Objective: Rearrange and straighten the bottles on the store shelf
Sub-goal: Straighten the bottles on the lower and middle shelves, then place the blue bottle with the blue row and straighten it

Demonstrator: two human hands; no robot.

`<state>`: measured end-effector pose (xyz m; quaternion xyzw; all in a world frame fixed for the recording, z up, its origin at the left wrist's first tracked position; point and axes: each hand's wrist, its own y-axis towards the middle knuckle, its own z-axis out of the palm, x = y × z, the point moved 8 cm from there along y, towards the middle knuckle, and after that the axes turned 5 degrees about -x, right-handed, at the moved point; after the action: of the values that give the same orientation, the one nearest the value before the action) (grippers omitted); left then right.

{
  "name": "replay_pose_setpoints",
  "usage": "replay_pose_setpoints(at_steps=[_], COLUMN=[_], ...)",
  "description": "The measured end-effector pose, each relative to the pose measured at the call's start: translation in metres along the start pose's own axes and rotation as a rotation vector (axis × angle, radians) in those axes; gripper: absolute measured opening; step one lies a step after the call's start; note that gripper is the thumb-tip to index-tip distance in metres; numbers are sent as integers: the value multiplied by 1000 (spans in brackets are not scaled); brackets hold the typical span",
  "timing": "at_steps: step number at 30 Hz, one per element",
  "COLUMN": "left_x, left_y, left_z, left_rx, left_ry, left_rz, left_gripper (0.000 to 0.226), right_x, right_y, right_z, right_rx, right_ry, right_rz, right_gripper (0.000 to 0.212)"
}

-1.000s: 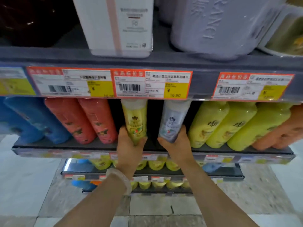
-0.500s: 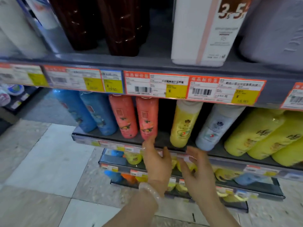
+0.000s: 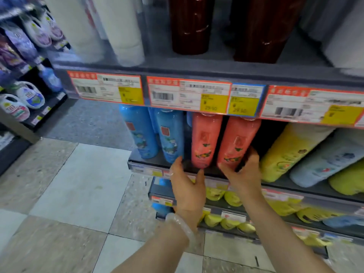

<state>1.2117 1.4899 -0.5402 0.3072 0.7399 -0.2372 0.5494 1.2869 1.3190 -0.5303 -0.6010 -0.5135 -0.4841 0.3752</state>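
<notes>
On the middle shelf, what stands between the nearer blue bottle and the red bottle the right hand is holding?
In the head view, one more red bottle stands between the blue bottle and the red bottle held by the right hand.

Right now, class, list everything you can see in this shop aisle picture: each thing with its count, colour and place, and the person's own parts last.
blue bottles: two in front, blue, left end of the middle shelf
red bottles: two, coral red, right of the blue ones
yellow bottle: one, yellow, right of the red pair, leaning
pale blue bottle: one, pale blue, beside the yellow one
dark red containers: two, dark red, top shelf
white containers: at least two, white, top shelf left
price tags: several, orange-edged, shelf edge
jugs: several, white, rack at far left
left hand: open, below the left red bottle
right hand: grips the right red bottle's base
</notes>
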Motion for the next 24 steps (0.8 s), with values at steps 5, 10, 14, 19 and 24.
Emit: replay_pose_setpoints(at_steps=[5, 10, 14, 19, 24], left_x=[17, 11, 9, 23, 24], left_y=[37, 101, 124, 134, 139], left_z=[-84, -107, -87, -83, -83], left_rx=[-172, 21, 269, 221, 231], left_ry=[36, 83, -30, 2, 27], left_rz=[-9, 2, 19, -13, 43], left_gripper=[62, 86, 64, 53, 46], right_x=[15, 43, 38, 28, 25], right_y=[-62, -91, -91, -85, -82], right_z=[14, 114, 136, 136, 147], right_rx=[-220, 157, 171, 205, 181], right_ry=[-2, -201, -255, -295, -234], right_rz=[-42, -99, 14, 1, 54], right_gripper=[36, 59, 72, 71, 67])
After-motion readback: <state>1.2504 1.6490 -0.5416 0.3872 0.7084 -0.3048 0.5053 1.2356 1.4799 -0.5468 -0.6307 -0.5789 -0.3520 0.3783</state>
